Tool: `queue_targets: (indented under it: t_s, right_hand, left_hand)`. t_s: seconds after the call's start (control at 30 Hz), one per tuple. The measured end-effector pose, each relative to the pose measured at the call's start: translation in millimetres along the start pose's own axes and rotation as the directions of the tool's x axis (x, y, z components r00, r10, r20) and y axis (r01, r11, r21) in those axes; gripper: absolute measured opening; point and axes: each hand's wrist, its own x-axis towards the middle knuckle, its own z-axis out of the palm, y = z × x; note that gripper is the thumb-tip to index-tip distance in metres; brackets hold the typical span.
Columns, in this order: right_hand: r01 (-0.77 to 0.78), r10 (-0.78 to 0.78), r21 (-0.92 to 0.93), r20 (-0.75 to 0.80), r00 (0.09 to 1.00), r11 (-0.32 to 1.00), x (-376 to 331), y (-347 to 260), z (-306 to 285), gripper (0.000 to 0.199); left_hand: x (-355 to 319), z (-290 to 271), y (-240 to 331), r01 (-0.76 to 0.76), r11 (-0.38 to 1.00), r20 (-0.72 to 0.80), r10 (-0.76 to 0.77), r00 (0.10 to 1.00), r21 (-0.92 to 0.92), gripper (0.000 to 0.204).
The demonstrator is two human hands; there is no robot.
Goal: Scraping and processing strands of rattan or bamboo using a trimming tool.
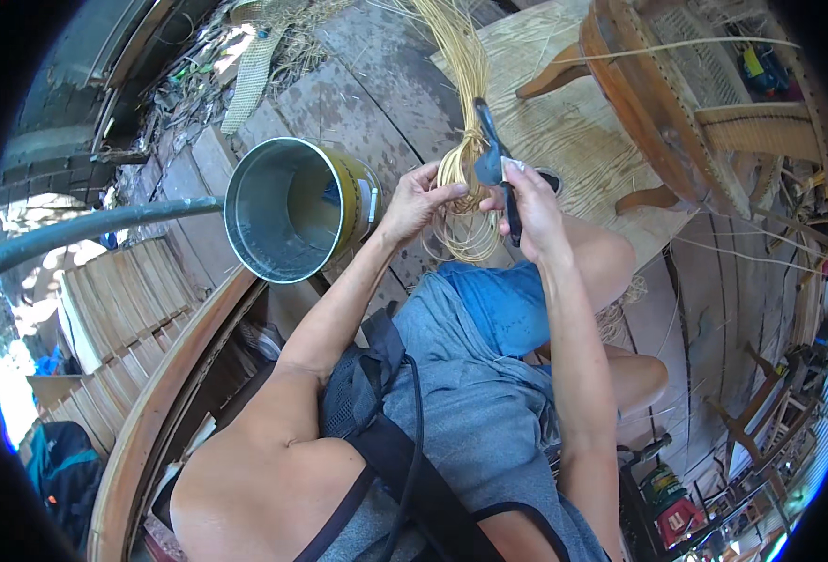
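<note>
My left hand (416, 199) pinches a bundle of pale yellow cane strands (470, 84) where it gathers into coiled loops (468, 234) above my knee. My right hand (529, 208) grips dark-handled scissors (491, 150), whose blades point up against the bundle just above the coil. The long strands run away from me across the wooden floor. Both hands are close together, on either side of the coil.
A metal bucket (287, 211) with a yellow outside lies tilted to my left, next to a grey hose (104, 223). A wooden chair with a woven cane seat (676, 103) stands upper right on a plywood sheet (564, 122). Curved wooden rails (165, 384) lie lower left.
</note>
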Motion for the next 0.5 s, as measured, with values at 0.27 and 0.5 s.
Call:
queue_targets:
  t_s: [0.27, 0.5]
  right_hand:
    - [0.042, -0.029, -0.076, 0.159, 0.987, 0.996, -5.8, 13.6, 8.7, 0.028]
    - [0.155, -0.146, -0.05, 0.154, 0.977, 0.987, -53.9, 14.4, -9.6, 0.024]
  left_hand:
    - [-8.0, -14.9, 14.6, -0.048, 0.984, 0.08, 0.035, 0.996, 0.174, 0.025]
    - [16.1, 1.7, -1.8, 0.013, 0.746, -0.113, 0.083, 0.99, 0.666, 0.026]
